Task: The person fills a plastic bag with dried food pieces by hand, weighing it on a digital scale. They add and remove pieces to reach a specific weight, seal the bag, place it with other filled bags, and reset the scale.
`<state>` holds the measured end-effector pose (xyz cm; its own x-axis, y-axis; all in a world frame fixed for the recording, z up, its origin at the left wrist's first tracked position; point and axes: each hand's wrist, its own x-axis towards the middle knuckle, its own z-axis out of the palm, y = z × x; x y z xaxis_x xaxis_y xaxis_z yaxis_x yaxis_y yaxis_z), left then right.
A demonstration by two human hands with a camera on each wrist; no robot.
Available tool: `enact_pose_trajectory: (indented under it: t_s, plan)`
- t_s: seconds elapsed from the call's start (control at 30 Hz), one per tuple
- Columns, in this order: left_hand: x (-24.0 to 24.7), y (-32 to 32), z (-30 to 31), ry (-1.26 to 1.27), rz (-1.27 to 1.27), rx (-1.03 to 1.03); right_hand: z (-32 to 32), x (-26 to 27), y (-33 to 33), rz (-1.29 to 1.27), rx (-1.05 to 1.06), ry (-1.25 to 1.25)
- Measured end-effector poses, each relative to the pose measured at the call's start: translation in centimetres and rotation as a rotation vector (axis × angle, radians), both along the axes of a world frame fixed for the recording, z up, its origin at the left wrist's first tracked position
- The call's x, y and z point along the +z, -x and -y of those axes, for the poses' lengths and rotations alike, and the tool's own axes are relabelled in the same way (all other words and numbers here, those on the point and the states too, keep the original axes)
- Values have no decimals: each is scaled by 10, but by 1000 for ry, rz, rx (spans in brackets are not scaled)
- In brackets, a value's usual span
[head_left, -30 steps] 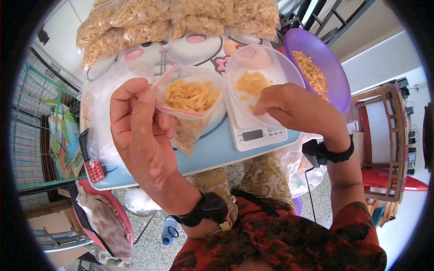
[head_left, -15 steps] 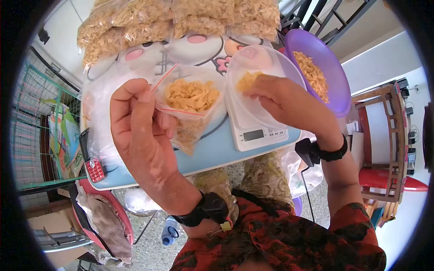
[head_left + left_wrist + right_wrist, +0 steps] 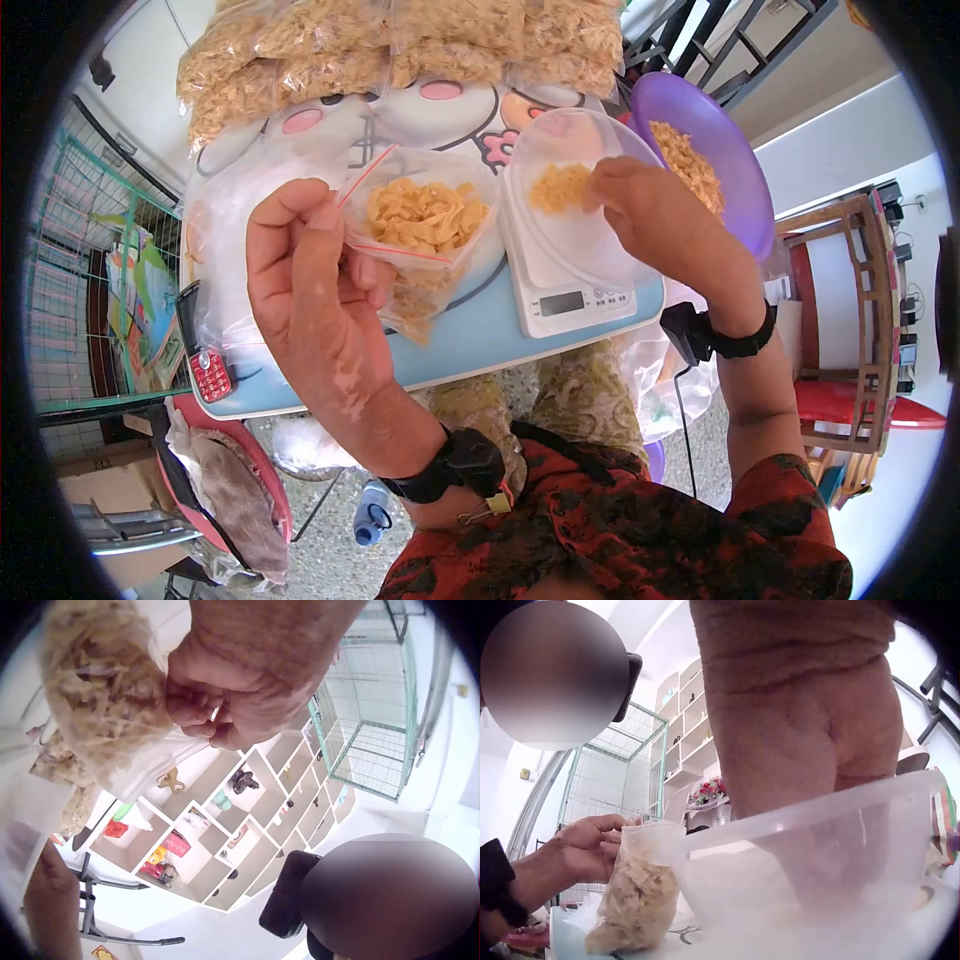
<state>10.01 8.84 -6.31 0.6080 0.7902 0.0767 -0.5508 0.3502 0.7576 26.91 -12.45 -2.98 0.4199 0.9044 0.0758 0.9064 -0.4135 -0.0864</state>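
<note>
My left hand (image 3: 315, 270) pinches the edge of a clear zip bag (image 3: 415, 290) with red seal lines, its mouth spread open. Pale yellow dried flakes (image 3: 425, 215) fill the bag, which also shows beside the fingers in the left wrist view. To the right, a translucent plastic bowl (image 3: 600, 255) sits on a white kitchen scale (image 3: 575, 318). A small heap of loose flakes (image 3: 558, 188) lies inside it. My right hand (image 3: 665, 215) reaches into the bowl with bent fingers, fingertips right at the heap; I cannot tell whether they hold flakes. The bowl's wall blurs them in the right wrist view.
Filled bags (image 3: 450, 45) of flakes are stacked along the table's far side. A purple basin (image 3: 745, 190) of flakes stands beyond the bowl at right. Flat plastic bags (image 3: 235, 235) lie at left, near a red-keyed phone (image 3: 210, 375) on the table edge.
My right hand went deeper over the flakes in the bowl, then drew back to the right, uncovering the heap, which looks more gathered. The left hand and zip bag stay nearly still.
</note>
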Motion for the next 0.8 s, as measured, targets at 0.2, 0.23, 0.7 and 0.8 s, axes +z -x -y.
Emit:
enact_pose_trajectory:
  t_s: [0.2,0.23,0.7,0.8]
  plan:
    - [-1,0,-1,6,-5,-1,-1,-3,-1,-96,-396,-180]
    - [-2,-2,-1,6,1,-10,-4,0,1,-104,-439,-75]
    - [-3,1,-4,0,9,-15,-24,-13,1,-198,-237,-91]
    - [-2,2,-5,8,7,-27,-27,-7,10,-199,-218,-96]
